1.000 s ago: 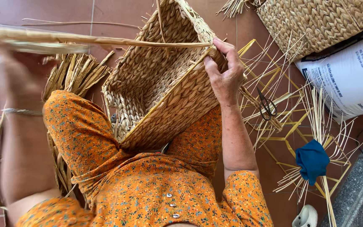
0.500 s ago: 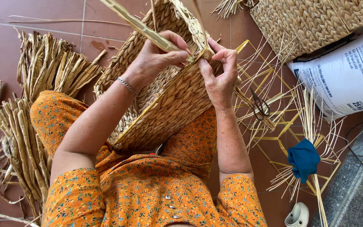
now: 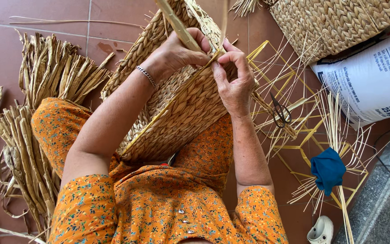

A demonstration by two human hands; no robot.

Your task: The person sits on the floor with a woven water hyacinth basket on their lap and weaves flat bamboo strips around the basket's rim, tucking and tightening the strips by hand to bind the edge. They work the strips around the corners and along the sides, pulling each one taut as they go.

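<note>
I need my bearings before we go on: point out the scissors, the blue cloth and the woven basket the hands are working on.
scissors [image 3: 280,114], head view, on the dark handles and pivot.
blue cloth [image 3: 328,170], head view, on the middle of the bundle.
woven basket [image 3: 190,113], head view, on the braided side wall below the hands.

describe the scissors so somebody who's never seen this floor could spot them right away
Start at the big woven basket on the person's lap and go past its edge on the right hand side, to the yellow wire frame lying on the red floor tiles. The scissors lie on that frame among pale thin reeds. They are the only dark metal thing there, blades pointing up the picture, with two looped handles.
</note>
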